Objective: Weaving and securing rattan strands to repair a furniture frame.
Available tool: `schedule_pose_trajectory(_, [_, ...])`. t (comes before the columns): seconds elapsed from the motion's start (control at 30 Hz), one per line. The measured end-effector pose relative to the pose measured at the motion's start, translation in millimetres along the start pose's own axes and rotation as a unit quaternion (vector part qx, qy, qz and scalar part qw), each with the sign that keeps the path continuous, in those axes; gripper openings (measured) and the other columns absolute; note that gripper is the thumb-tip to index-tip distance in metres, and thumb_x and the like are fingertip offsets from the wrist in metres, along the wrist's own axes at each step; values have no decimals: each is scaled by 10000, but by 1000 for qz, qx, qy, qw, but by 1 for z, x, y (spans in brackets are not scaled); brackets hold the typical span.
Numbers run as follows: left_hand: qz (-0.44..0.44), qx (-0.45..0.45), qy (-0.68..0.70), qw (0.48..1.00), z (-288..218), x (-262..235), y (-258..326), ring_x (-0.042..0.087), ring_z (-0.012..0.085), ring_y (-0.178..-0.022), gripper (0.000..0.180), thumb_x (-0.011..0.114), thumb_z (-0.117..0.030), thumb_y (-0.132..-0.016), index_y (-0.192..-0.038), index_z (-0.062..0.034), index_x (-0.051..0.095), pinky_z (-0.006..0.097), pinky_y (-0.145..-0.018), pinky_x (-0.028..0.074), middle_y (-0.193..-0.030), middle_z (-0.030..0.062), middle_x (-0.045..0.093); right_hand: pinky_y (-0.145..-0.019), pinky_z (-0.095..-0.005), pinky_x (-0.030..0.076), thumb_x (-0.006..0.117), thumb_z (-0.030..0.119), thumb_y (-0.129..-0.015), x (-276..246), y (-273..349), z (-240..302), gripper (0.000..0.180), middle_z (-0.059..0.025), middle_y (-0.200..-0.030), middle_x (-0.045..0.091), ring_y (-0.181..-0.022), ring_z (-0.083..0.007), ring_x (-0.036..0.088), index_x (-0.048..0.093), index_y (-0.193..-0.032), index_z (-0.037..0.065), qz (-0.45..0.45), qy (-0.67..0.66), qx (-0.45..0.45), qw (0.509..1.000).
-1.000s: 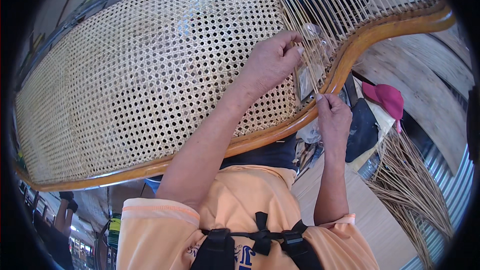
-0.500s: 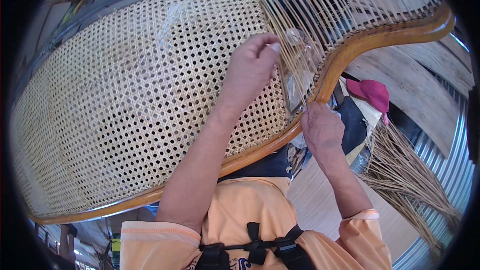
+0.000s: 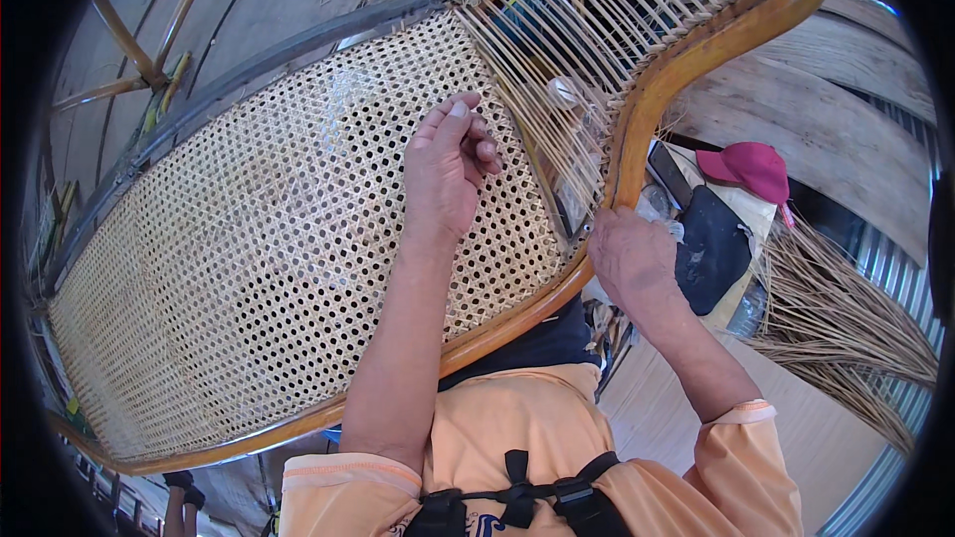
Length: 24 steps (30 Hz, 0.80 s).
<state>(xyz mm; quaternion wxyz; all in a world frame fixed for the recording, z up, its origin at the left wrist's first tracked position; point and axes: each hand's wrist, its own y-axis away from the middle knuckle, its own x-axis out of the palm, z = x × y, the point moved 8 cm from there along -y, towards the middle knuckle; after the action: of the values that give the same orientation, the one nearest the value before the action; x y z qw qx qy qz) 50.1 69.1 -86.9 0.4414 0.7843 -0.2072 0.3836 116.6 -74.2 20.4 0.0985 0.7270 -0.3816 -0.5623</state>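
While the left hand (image 3: 445, 171) lies on the woven cane panel (image 3: 269, 239) with its fingers curled close together near the last finished row, the right hand (image 3: 630, 261) is closed around the curved wooden frame (image 3: 637, 129) at the near edge of this panel. I cannot tell if the left fingertips pinch a strand or only press on the weave, because the strands are too thin to separate there. Beyond the woven panel, toward its far end, the loose cane strands (image 3: 607, 30) run straight and open from the frame, not yet crossed by others. The step in hand seems to be the weaving of the seat, at the border where the finished mesh meets these open strands; I judge that most of the panel is done and only this end remains. The next move probably calls for picking one strand at that border and passing it over and under its neighbours with even tension, while the right hand keeps the frame steady. To the right of the panel, past the frame, a red cap (image 3: 748, 167) lies beside a dark pouch (image 3: 711, 249), and a bundle of dry cane (image 3: 846, 328) spreads over the floor near them.
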Motion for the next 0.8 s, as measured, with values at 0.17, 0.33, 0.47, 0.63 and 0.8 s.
schedule_pose_trajectory(0.17, [-9,-8,-55,998,-2,2,4,466,86,-535,182,525,-188,-910,-991,-26,544,242,-460,389,-709,-6,501,-575,-358,473,582,136,-757,-4,2,-6,77,-39,-744,599,-730,-207,606,604,-819,96,-61,-114,-11,991])
schedule_pose_trajectory(0.33, [19,-166,-367,915,22,18,40,438,57,-443,172,537,-201,-905,-886,-36,584,203,-371,328,-666,-12,534,-587,-395,471,537,161,-819,6,5,-24,136,-145,-693,585,-641,-301,598,582,-806,33,-58,-340,65,936])
schedule_pose_trajectory(0.47, [67,-225,-371,898,51,28,60,427,49,-398,193,540,-199,-892,-798,-46,609,196,-365,332,-582,-18,519,-536,-314,394,556,190,-845,8,11,-25,231,-108,-566,485,-534,-183,472,554,-770,-28,-36,-546,81,833])
schedule_pose_trajectory(0.63, [45,-242,-296,923,62,21,60,431,17,-465,126,575,-189,-882,-877,-65,598,161,-371,303,-692,-34,567,-566,-362,438,549,220,-850,15,7,-21,241,-196,-635,536,-566,-302,539,571,-806,-16,-21,-580,47,813])
schedule_pose_trajectory(0.8, [25,-229,-316,920,63,26,63,438,17,-471,90,625,-174,-844,-862,-96,587,150,-378,306,-694,-40,575,-598,-347,448,554,219,-858,18,12,-21,230,-205,-693,570,-606,-291,558,598,-867,-7,-16,-587,23,809])
